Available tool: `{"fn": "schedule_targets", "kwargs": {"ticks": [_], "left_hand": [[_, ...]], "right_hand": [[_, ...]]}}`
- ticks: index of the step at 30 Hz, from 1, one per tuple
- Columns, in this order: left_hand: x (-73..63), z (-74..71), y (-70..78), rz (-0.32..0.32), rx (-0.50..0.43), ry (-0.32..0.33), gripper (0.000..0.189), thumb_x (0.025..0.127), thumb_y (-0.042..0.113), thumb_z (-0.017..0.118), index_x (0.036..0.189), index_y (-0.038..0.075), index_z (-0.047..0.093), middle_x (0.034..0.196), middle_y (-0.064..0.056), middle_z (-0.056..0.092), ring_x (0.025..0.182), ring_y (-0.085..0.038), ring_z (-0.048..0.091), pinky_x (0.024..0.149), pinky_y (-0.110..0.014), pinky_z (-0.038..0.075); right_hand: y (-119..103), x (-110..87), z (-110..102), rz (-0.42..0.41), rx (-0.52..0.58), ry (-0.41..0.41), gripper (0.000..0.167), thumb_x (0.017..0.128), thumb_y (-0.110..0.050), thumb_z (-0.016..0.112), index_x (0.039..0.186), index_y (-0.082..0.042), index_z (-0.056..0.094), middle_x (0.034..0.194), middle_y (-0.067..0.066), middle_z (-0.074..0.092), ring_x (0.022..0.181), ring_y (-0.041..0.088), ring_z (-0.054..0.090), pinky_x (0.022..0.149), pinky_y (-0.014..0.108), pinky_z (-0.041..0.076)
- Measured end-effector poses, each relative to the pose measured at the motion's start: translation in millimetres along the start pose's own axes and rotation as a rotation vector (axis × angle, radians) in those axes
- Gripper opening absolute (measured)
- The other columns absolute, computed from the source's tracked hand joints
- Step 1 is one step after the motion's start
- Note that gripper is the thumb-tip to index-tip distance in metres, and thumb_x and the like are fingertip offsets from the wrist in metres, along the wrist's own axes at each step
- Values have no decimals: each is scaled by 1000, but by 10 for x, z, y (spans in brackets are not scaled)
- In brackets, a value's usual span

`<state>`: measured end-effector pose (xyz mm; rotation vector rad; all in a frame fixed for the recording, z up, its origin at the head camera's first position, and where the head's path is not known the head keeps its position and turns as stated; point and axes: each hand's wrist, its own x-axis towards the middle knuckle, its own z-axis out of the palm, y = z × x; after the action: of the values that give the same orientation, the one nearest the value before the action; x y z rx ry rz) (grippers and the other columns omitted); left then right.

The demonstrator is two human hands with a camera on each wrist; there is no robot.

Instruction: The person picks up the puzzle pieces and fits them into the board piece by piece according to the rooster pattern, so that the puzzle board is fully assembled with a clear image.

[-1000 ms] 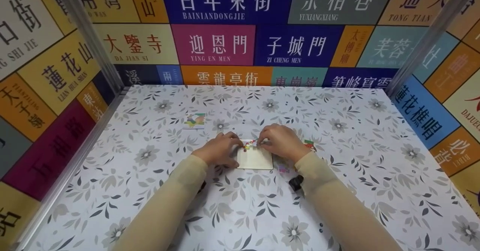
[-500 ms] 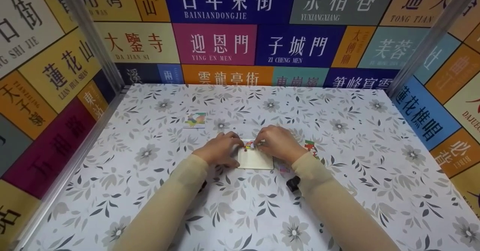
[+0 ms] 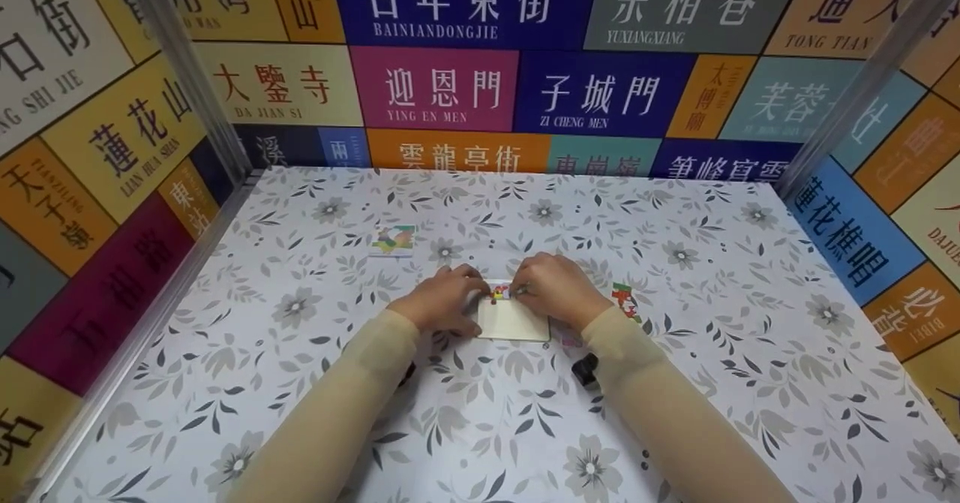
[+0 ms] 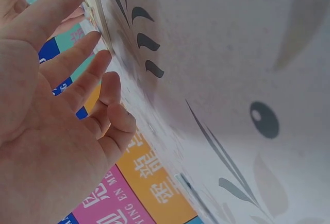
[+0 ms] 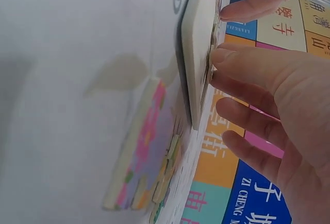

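A cream rectangular board point(image 3: 514, 326) lies on the table between both hands. Small colourful puzzle pieces point(image 3: 499, 291) sit along its far edge. My left hand point(image 3: 444, 300) touches the board's left side, its index finger by the pieces and its thumb near the front-left corner; the left wrist view shows the other fingers point(image 4: 105, 62) loosely spread. At the board's far side, my right hand point(image 3: 559, 285) pinches a thin puzzle piece point(image 5: 211, 62) between thumb and index finger, low against the board. That piece is mostly hidden by the fingers.
Right of the board lie a red-and-green piece point(image 3: 626, 302) and a pink-purple piece point(image 3: 571, 341), the latter partly behind my right wrist. A colourful picture card point(image 3: 392, 240) lies at the back left. Panels with printed signs point(image 3: 442, 86) stand around the floral-patterned table point(image 3: 510, 428).
My right hand has shifted slightly left along the board's far edge, covering more of it. More of the red-and-green piece shows beside it. The left hand has stayed in place.
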<state>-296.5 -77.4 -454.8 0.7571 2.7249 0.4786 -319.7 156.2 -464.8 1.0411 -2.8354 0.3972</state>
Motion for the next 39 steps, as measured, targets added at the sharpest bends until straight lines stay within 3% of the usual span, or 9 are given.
{"fn": "schedule_targets", "kwargs": {"ticks": [17, 39], "left_hand": [[3, -12, -1, 17, 12, 4, 62, 83, 32, 88, 138, 18, 64, 149, -6, 53, 130, -35, 49, 106, -49, 48], [-4, -13, 21, -25, 1, -16, 62, 82, 32, 88, 138, 21, 64, 151, -6, 50, 135, -35, 46, 110, -51, 45]], "right_hand": [[11, -18, -8, -19, 10, -4, 11, 89, -12, 80, 97, -18, 84, 106, 0, 75, 103, 23, 68, 92, 43, 56], [2, -12, 13, -22, 37, -36, 10, 90, -13, 80, 98, -18, 84, 104, 0, 74, 99, 23, 68, 88, 41, 57]]}}
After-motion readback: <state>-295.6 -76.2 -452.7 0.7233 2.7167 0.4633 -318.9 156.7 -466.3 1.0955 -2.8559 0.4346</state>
